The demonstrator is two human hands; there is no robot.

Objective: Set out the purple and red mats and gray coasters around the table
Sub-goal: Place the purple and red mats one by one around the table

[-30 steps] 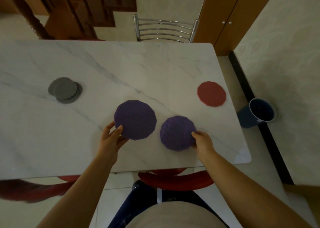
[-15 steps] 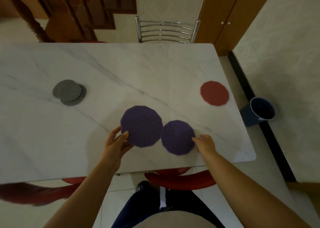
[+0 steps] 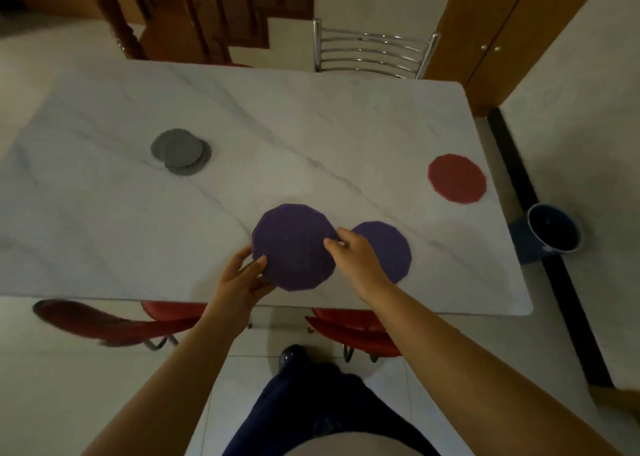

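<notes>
My left hand (image 3: 239, 277) grips the near-left edge of a purple mat (image 3: 292, 247), lifted a little above the white marble table (image 3: 311, 136). My right hand (image 3: 353, 251) pinches the right edge of the same mat. A second purple mat (image 3: 389, 249) lies flat on the table just to the right, partly hidden by my right hand. A red mat (image 3: 457, 178) lies near the right edge. A small stack of gray coasters (image 3: 181, 150) sits left of centre.
A metal chair back (image 3: 375, 51) stands at the far side. Red chair seats (image 3: 349, 331) tuck under the near edge. A dark blue bucket (image 3: 550, 230) stands on the floor to the right, and a wooden cabinet (image 3: 502, 22) is at the back right.
My right hand let go of the second purple mat, left lying on the table, and moved left onto the mat held by my left hand.
</notes>
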